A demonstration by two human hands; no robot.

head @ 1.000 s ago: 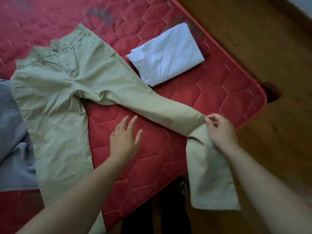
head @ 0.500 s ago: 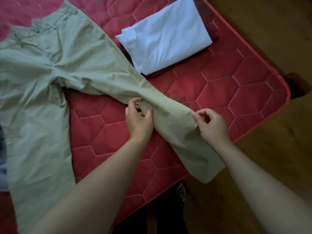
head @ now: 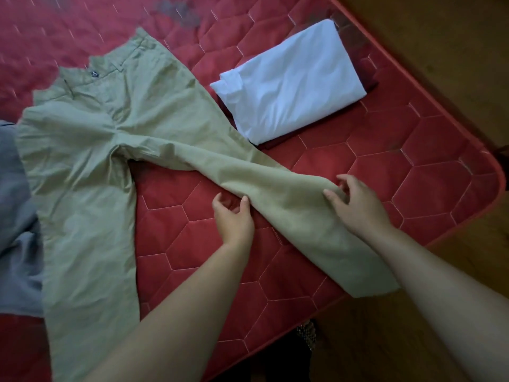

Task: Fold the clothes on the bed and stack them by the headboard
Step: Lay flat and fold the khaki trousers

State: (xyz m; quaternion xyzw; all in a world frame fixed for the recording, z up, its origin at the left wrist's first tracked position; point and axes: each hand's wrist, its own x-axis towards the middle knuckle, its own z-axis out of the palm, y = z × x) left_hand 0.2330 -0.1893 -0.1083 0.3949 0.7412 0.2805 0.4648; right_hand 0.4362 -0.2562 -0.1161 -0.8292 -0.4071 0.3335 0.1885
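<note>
Khaki trousers [head: 115, 139] lie spread on the red quilted bed [head: 413, 172], one leg running toward its corner. Grey garment [head: 13, 188] touches their left side; folded white garment [head: 292, 86] lies just beside them. Left hand [head: 234, 219] and right hand [head: 358, 208] each grasp that leg's fabric.

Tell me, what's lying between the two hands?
A tan trouser leg lies between the left hand and the right hand, stretched across the red mattress. Both hands hold its edges. The head view shows this.
</note>
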